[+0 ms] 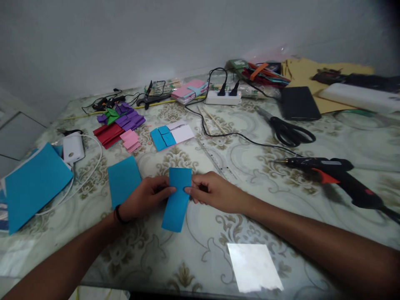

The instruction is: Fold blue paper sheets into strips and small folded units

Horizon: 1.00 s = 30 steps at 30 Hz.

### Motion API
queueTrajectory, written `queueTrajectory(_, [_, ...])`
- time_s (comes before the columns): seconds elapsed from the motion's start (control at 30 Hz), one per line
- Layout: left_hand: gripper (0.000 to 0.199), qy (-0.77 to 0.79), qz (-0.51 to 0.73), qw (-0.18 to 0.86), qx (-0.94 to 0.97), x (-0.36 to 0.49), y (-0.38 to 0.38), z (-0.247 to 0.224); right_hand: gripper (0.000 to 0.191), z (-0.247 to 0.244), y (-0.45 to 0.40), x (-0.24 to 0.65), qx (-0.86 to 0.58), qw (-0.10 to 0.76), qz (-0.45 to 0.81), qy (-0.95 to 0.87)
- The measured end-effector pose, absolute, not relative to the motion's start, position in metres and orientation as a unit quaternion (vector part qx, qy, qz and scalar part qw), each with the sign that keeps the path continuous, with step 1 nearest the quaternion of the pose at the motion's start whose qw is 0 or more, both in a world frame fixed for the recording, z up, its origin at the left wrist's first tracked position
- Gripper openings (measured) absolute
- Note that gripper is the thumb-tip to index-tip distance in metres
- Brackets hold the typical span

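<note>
A blue paper strip stands up over the table, bent across its middle. My left hand pinches its left edge, thumb on the near face. On the opposite edge, my right hand pinches it in the same way. A wider blue paper piece lies flat beside my left hand, partly covered by it. Farther back sits a white card with blue folded pieces. Folded pink paper, red paper and purple paper lie to its left.
Large blue sheets and a white power bank with a cable are at left. Black scissors, a glue gun and a dark box lie at right. A clear ruler and power strip are behind my hands.
</note>
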State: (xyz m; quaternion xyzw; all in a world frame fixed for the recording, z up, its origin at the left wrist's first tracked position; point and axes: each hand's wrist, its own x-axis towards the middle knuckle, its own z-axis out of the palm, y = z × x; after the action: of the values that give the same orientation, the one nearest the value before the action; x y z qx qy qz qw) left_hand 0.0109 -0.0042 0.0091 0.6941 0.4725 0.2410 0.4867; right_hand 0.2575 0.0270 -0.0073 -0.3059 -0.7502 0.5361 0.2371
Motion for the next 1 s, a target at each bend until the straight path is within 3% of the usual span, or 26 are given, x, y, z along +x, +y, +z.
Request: queueTrajectory(1.0, [0.038, 0.469, 0.225, 0.480, 0.706, 0.0109, -0.0049, 0.0096, 0.039, -0.0097, 0.0255, 0.2576, -0.309, 0.237, 0.467, -0.794])
